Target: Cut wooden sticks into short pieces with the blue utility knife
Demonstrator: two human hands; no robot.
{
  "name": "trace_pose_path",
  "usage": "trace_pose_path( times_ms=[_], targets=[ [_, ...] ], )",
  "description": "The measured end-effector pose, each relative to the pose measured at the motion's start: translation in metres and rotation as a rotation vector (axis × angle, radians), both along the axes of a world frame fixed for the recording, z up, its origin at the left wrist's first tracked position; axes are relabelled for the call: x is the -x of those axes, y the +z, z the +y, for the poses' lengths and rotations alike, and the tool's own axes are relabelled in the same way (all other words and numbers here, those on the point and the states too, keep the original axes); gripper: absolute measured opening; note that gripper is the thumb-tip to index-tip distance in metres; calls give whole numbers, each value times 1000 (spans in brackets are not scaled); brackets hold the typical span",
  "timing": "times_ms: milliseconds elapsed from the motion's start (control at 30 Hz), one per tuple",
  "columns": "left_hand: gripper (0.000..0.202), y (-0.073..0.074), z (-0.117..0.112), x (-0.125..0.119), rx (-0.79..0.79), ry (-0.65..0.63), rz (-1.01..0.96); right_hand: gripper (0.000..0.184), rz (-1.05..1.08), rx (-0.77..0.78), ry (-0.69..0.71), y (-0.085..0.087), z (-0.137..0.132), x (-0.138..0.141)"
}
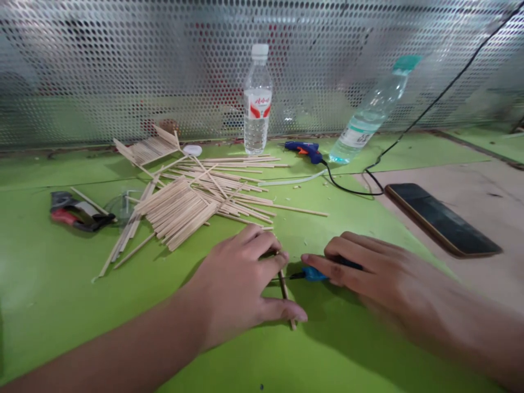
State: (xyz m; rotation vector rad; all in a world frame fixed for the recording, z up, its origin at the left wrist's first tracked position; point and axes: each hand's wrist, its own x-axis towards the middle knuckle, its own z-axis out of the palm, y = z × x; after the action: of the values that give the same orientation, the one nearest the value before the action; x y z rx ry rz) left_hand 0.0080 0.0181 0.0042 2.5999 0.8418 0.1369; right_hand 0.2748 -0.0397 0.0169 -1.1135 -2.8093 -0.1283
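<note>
My left hand (241, 284) lies on the green table, its fingers and thumb closed on a thin wooden stick (284, 286) and pressing it down against the surface. My right hand (368, 270) is closed around a small blue-handled cutter (313, 274), whose tip touches the stick just right of my left fingers. A loose pile of wooden sticks (196, 199) spreads out behind my left hand.
A fan-like piece of glued sticks (149, 148) stands at the back left. Red-and-black pliers (77, 214) lie far left. A water bottle (257, 101) stands upright; another bottle (370, 114) leans on the perforated metal wall. A blue glue gun (305, 149) and a phone (442, 218) are right.
</note>
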Motion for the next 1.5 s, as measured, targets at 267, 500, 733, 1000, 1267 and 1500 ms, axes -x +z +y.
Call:
trace_pose_path(
  times_ms=[267, 500, 733, 1000, 1267, 1500],
  targets=[
    [68, -2, 0, 0, -1, 2, -26, 53, 7, -29, 2, -2, 0, 5],
    [69, -8, -1, 1, -12, 27, -78, 59, -11, 19, 0, 4, -2, -3],
    [69, -7, -1, 1, -13, 34, -64, 56, 0, 51, 23, 0, -3, 5],
    [66, -7, -2, 1, -10, 28, -92, 54, -4, 41, -14, 3, -5, -1],
    [67, -4, -4, -1, -4, 31, -37, 52, -17, 47, 12, 3, -5, 0],
    [66, -3, -3, 0, 5, 30, -50, 53, 5, 35, 14, 1, -2, 4]
  ],
)
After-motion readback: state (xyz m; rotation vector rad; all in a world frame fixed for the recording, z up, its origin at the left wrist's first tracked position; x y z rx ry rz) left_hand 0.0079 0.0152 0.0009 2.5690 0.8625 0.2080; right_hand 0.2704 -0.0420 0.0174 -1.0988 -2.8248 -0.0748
